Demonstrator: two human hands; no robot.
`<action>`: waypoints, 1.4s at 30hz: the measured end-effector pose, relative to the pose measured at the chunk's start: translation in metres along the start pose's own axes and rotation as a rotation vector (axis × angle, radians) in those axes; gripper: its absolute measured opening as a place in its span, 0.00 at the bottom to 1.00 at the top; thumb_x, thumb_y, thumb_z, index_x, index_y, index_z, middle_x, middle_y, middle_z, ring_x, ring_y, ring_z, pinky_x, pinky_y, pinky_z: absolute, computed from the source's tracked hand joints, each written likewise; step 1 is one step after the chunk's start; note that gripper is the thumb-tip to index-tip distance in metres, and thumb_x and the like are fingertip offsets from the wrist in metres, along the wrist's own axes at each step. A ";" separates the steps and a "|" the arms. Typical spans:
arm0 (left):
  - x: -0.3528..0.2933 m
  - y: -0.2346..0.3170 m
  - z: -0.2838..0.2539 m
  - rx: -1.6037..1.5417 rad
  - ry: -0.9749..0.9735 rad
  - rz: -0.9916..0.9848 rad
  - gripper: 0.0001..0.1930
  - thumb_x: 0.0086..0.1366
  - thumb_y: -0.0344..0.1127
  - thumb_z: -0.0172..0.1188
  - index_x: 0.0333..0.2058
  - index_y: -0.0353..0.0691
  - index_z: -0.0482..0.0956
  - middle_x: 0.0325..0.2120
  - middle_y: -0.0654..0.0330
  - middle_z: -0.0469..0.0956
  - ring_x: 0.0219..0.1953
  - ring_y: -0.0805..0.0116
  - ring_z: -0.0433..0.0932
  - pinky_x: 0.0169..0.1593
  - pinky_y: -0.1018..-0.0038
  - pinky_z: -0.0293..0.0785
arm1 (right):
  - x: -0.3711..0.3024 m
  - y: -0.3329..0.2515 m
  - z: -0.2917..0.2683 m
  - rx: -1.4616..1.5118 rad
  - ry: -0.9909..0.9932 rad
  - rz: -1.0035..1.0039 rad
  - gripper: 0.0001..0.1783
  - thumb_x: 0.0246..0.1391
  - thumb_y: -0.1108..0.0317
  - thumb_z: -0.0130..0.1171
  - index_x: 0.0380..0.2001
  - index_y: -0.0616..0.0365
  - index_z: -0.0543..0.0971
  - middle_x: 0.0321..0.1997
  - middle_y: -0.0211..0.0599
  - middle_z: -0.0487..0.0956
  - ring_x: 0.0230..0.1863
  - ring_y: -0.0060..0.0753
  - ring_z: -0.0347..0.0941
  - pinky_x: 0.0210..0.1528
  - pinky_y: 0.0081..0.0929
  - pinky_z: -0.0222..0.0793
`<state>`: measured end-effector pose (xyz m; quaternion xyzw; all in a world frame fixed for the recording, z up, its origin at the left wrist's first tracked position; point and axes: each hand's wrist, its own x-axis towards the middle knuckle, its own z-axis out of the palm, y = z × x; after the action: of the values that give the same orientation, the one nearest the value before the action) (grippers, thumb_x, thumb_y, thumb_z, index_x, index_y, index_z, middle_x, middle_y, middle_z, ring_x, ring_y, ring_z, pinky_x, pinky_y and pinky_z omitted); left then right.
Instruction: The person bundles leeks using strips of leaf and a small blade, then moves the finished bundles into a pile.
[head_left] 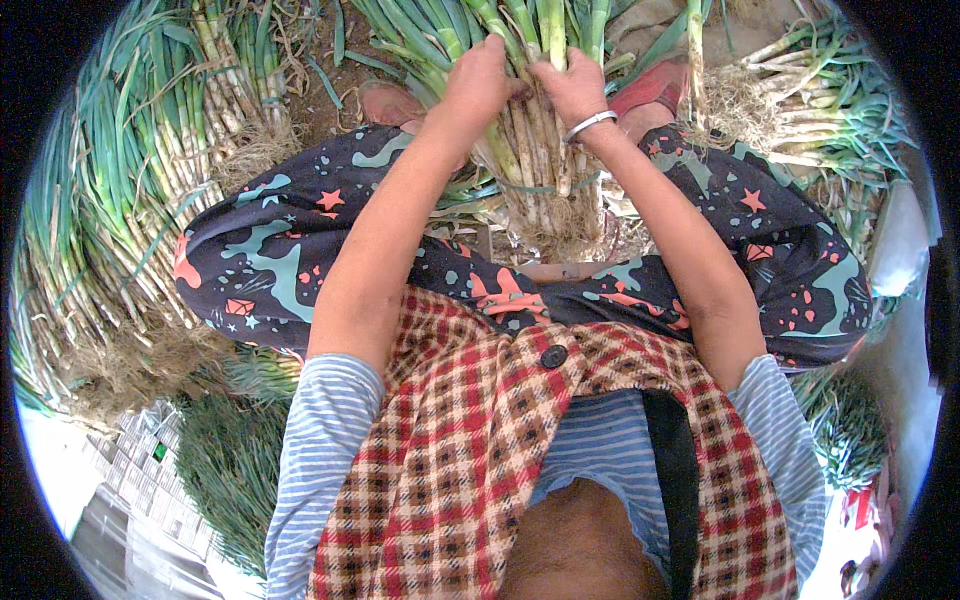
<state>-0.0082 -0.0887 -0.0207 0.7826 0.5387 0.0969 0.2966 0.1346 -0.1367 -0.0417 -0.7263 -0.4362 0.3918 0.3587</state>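
Between my knees stands a bunch of green onions (535, 150), its pale roots toward me and its green leaves pointing away. A thin green tie (530, 188) goes round it just above the roots. My left hand (478, 82) is closed on the left side of the bunch, where the stalks turn green. On the other side, my right hand (575, 92) grips the stalks with the thumb pointing inward; a silver bracelet (592, 125) circles that wrist. The fingers of both hands are partly hidden behind the stalks.
A large pile of green onions (110, 220) fills the left side. More onions (820, 95) lie at the right, roots inward. One single stalk (696, 60) lies by my right red shoe (650, 88). Behind me at the left is another green heap (235, 470).
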 end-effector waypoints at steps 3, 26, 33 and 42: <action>-0.003 -0.012 -0.005 -0.040 -0.012 0.037 0.27 0.43 0.38 0.68 0.42 0.35 0.71 0.32 0.49 0.76 0.33 0.54 0.76 0.38 0.66 0.72 | -0.003 0.002 0.000 -0.063 0.005 -0.006 0.26 0.34 0.50 0.60 0.29 0.65 0.75 0.28 0.57 0.76 0.33 0.55 0.74 0.39 0.41 0.69; -0.125 0.020 0.012 0.043 -0.475 0.075 0.12 0.52 0.37 0.56 0.32 0.36 0.76 0.24 0.46 0.76 0.28 0.48 0.77 0.34 0.58 0.72 | 0.000 -0.048 0.016 0.471 0.171 -0.178 0.14 0.49 0.61 0.54 0.27 0.63 0.76 0.18 0.39 0.74 0.22 0.34 0.71 0.26 0.34 0.65; -0.133 0.019 0.021 0.201 -0.575 0.241 0.10 0.51 0.37 0.54 0.27 0.37 0.75 0.21 0.47 0.76 0.26 0.48 0.77 0.30 0.58 0.73 | -0.004 -0.040 0.033 0.155 0.110 -0.155 0.16 0.50 0.58 0.53 0.29 0.62 0.75 0.23 0.52 0.75 0.27 0.51 0.73 0.29 0.40 0.66; -0.117 0.027 0.011 0.255 -0.752 0.037 0.12 0.50 0.37 0.54 0.28 0.34 0.76 0.26 0.44 0.77 0.32 0.45 0.77 0.34 0.57 0.73 | -0.024 -0.038 0.059 -0.272 -0.012 -0.113 0.21 0.50 0.52 0.51 0.29 0.64 0.74 0.26 0.57 0.75 0.29 0.57 0.73 0.34 0.44 0.68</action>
<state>-0.0287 -0.2044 0.0058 0.8035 0.3861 -0.2587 0.3719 0.0621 -0.1349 -0.0285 -0.7402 -0.5274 0.3127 0.2760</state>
